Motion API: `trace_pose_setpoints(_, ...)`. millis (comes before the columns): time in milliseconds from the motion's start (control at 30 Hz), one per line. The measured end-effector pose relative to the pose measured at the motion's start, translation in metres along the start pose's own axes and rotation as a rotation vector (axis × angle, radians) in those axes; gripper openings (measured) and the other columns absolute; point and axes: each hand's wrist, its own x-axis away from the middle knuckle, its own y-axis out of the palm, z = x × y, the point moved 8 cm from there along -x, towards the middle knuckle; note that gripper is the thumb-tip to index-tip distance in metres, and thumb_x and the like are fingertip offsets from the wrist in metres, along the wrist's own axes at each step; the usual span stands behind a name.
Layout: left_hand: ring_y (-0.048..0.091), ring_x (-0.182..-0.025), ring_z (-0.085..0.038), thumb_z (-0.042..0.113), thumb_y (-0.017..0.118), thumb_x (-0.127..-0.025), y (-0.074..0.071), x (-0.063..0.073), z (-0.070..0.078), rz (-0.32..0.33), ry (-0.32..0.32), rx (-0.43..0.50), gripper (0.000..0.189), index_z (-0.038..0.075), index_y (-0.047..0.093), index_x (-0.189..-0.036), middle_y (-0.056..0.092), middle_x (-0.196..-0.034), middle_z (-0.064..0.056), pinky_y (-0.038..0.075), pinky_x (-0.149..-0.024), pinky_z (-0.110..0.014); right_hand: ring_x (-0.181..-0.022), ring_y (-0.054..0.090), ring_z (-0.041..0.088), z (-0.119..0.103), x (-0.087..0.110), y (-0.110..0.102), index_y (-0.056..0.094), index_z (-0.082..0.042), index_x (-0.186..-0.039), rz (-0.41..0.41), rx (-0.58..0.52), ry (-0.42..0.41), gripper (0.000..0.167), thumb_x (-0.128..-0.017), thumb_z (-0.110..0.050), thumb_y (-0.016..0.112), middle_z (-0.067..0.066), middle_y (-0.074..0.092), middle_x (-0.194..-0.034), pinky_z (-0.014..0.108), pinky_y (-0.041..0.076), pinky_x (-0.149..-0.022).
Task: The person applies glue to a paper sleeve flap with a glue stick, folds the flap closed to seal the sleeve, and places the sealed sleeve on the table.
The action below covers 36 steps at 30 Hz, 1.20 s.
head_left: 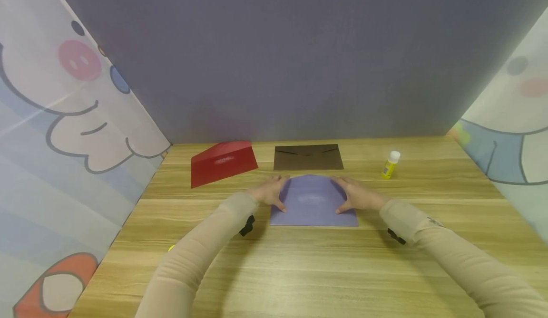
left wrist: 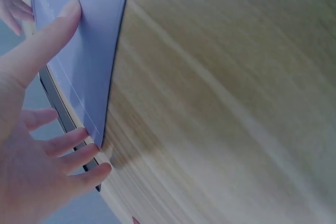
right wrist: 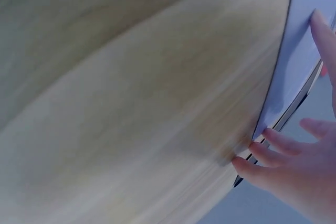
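Purple envelope [head_left: 312, 205]: it is lying on the table [head_left: 308, 265] between my hands, just short of the brown envelope [head_left: 308, 159].
Left hand [head_left: 270, 191]: I'm spreading my fingers by its far-left corner.
Right hand [head_left: 356, 193]: I'm spreading likewise, far right.
Skew risk: if I'm pushing unevenly, it could be twisting or bumping the brown one.

A plain, smooth lavender envelope [head_left: 311, 205] with a slight shine lies flap side away on the wood-grain bench [head_left: 308, 270], its near edge long and straight, its far edge bluntly peaked.
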Motion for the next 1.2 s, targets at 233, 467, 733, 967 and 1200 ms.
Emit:
trace_pose_setpoints(233,0.026,-0.124,-0.031,0.032,0.082,-0.058,0.0,-0.006,-0.003,0.02,-0.001,0.004,0.107,0.005,0.018,-0.14,0.024,-0.135,-0.021,0.03,-0.101,-0.041,-0.093,0.041,0.04,0.008,-0.011,0.0,0.029,-0.003,-0.135,-0.016,-0.009,0.01,0.109,-0.051,-0.053,0.078,0.032,0.039,-0.105,0.051,0.04,-0.076)
trace_pose_setpoints(467,0.034,-0.113,-0.028,0.033,0.083,-0.056,-0.007,-0.014,-0.005,0.052,-0.036,-0.038,0.097,0.003,0.034,-0.134,0.035,-0.124,-0.019,0.035,-0.095,-0.036,-0.093,0.041,0.035,0.015,-0.023,0.0,0.034,0.006,-0.13,-0.105,0.009,0.153,0.103,-0.048,-0.033,0.084,0.029,0.041,-0.105,0.047,0.04,-0.079)
trace_pose_setpoints(733,0.037,-0.104,-0.023,0.027,0.081,-0.061,-0.012,-0.02,-0.009,0.03,-0.104,0.001,0.082,0.001,0.042,-0.129,0.04,-0.115,-0.015,0.038,-0.09,-0.034,-0.095,0.04,0.036,0.019,-0.029,-0.002,0.041,0.01,-0.124,-0.108,0.036,0.197,0.093,-0.051,-0.03,0.083,0.029,0.043,-0.105,0.047,0.041,-0.08)
trace_pose_setpoints(967,0.036,-0.1,-0.022,0.026,0.082,-0.059,-0.016,-0.018,-0.004,0.087,-0.09,-0.043,0.079,-0.003,0.041,-0.119,0.038,-0.107,-0.013,0.039,-0.087,-0.031,-0.101,0.038,0.04,0.016,-0.026,-0.004,0.044,0.01,-0.117,-0.038,-0.016,0.21,0.085,-0.052,-0.026,0.084,0.03,0.039,-0.109,0.05,0.039,-0.086)
trace_pose_setpoints(1200,0.039,-0.095,-0.026,0.023,0.081,-0.062,-0.018,-0.006,0.008,0.22,0.022,-0.099,0.067,-0.003,0.039,-0.107,0.042,-0.1,-0.013,0.037,-0.085,-0.035,-0.101,0.042,0.04,0.005,-0.019,-0.008,0.043,0.01,-0.111,0.063,0.034,0.136,0.078,-0.053,-0.022,0.084,0.027,0.045,-0.106,0.05,0.037,-0.09)
